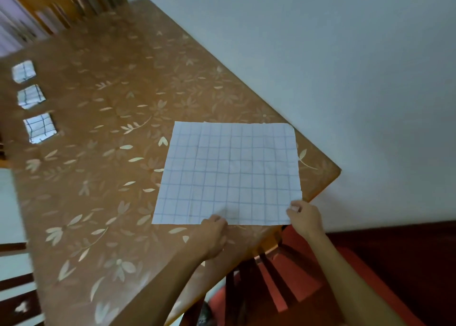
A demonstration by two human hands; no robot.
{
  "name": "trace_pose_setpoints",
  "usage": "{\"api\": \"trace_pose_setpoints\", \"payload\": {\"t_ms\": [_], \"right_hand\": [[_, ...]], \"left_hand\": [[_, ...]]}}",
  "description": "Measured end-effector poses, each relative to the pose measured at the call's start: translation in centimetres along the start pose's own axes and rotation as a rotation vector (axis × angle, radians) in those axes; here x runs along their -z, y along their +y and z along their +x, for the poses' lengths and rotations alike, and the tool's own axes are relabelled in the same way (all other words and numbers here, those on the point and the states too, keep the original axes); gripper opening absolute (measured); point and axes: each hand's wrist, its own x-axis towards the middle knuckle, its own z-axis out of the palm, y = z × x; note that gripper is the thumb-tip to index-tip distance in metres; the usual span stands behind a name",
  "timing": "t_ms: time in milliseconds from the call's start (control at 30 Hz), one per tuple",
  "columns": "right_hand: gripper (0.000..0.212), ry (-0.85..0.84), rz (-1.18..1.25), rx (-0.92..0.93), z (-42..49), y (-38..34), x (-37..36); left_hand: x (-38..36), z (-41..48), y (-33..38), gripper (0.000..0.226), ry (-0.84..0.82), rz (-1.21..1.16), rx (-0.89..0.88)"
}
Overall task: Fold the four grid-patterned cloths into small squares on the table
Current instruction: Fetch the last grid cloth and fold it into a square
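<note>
Unfolded grid cloth (228, 175) lies flat on surface (98, 202). Left hand (214, 234) and right hand (306, 217) each pinch its near edge. Three folded squares (30, 95) far left.

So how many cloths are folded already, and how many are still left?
Three look done: small folded squares and sit in a row at the table's far left side. The fourth cloth lies spread flat, and the left hand and right hand pinch its near edge. All its folds are still left.
</note>
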Motion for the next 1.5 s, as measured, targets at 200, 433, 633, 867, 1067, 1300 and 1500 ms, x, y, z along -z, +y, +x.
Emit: {"api": "trace_pose_setpoints", "payload": {"t_ms": [200,433,633,867,1067,1300,1500], "right_hand": [[0.057,-0.053,0.150,-0.035,-2.7,-1.6,-1.5],[0.018,-0.356,0.297,0.055,-10.3,-6.5,-7.2],[0.030,-0.495,0.311,0.124,-17.3,-10.4,-11.5],[0.083,-0.379,0.172,0.259,-22.1,-10.1,-16.7],[0.079,-0.251,-0.156,0.262,-24.6,-9.1,-19.1],[0.034,-0.237,-0.461,0.221,-25.4,-9.2,-19.5],[0.012,-0.272,-0.733,0.430,-23.8,-10.0,-18.5]], "left_hand": [[-0.4,-1.7,-2.1,0.045,0.000,-0.108,0.030],[0.3,-4.3,-4.0,0.076,0.074,-0.236,-0.149],[0.4,-8.9,-8.8,0.054,0.166,-0.608,-0.210],[-0.4,-15.0,-18.2,0.010,0.237,-0.530,-0.208],[-2.6,-18.8,-25.1,0.022,0.114,-0.692,-0.194],[-3.5,-21.2,-29.7,0.018,0.108,-0.895,-0.118],[-2.8,-20.5,-29.8,0.013,0.151,-0.982,-0.014]]}}
